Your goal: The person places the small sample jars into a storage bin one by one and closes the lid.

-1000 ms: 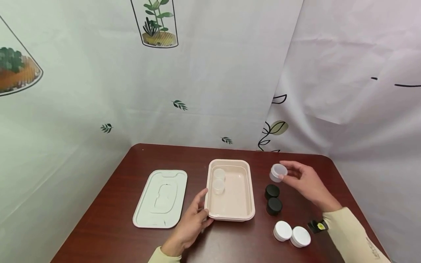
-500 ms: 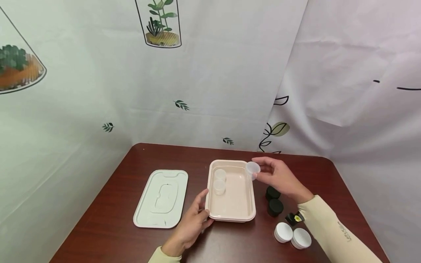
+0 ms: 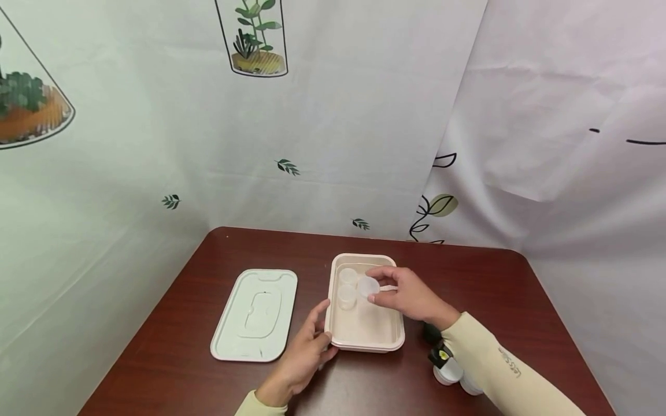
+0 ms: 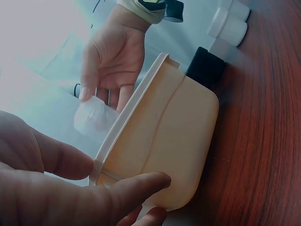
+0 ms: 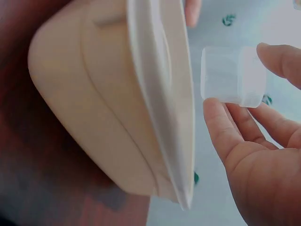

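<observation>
Cup (image 3: 369,287) over tray (image 3: 366,328), apart from rim (image 3: 364,347)

On my feed I see a curtained-off corner, whether in a home or workplace I cannot tell: creased white sheets (image 3: 354,110) printed with plants (image 3: 247,46) hang left, far and right of a red-brown, wood-grained desk (image 3: 369,384).

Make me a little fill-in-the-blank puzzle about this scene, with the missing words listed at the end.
1. The person's ____ grip holds a translucent jar over the beige tray.
2. Inside the tray sit ____ more small cups.
3. In the head view, the flat lid lies to the ____ of the tray.
4. In the left wrist view, the white jars stand farther from the tray than the one colored ____.

Missing words: right; two; left; black.
</observation>
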Available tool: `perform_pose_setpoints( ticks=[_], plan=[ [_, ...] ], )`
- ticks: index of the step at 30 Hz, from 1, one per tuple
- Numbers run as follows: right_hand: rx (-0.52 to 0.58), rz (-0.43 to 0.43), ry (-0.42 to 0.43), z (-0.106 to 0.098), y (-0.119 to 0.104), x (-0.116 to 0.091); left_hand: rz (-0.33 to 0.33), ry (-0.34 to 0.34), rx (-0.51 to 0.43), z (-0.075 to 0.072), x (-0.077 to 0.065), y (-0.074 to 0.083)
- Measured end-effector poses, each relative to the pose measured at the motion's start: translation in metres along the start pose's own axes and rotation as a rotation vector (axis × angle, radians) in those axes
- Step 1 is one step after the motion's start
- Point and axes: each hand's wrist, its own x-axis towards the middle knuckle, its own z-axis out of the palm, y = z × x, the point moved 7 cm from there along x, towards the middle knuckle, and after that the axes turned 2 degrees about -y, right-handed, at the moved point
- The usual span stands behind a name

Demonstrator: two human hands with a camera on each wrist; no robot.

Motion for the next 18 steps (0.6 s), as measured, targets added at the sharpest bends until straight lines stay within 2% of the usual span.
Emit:
perform_pose_setpoints(
  ticks=[10, 18],
  plan=[
    [-0.143, 0.044, -0.032, 0.037, 0.007, 0.007, 0.006, -0.005, -0.018, 0.000, -0.001, 0.001],
    [-0.241, 0.069, -0.024, 0.055, 0.008, 0.010, 0.006, 0.002, -0.011, 0.000, -0.001, 0.001]
  ],
)
